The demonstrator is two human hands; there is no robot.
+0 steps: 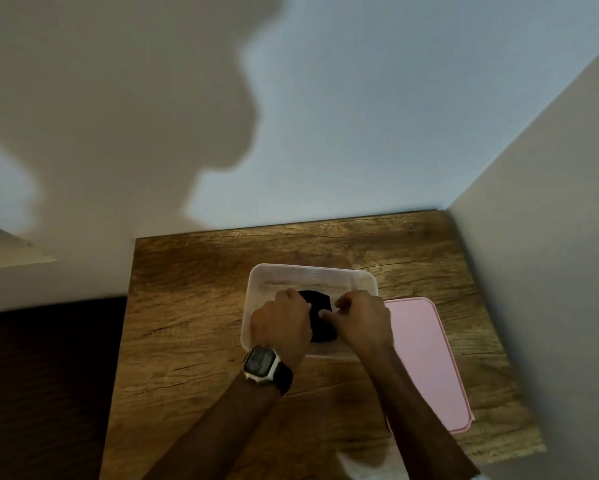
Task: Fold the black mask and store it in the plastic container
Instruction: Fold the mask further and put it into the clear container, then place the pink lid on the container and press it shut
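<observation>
The folded black mask [320,318] lies inside the clear plastic container [301,273], which stands on the wooden table [187,306]. Both hands reach down into the container. My left hand [280,323], with a watch on its wrist, has its fingers closed on the mask's left side. My right hand [362,322] pinches the mask's right edge with fingertips on the fabric. Much of the mask is hidden under the two hands.
A pink lid [426,362] lies flat on the table just right of the container. A pale wall runs behind the table and another along its right side. Dark floor [48,375] shows to the left of the table.
</observation>
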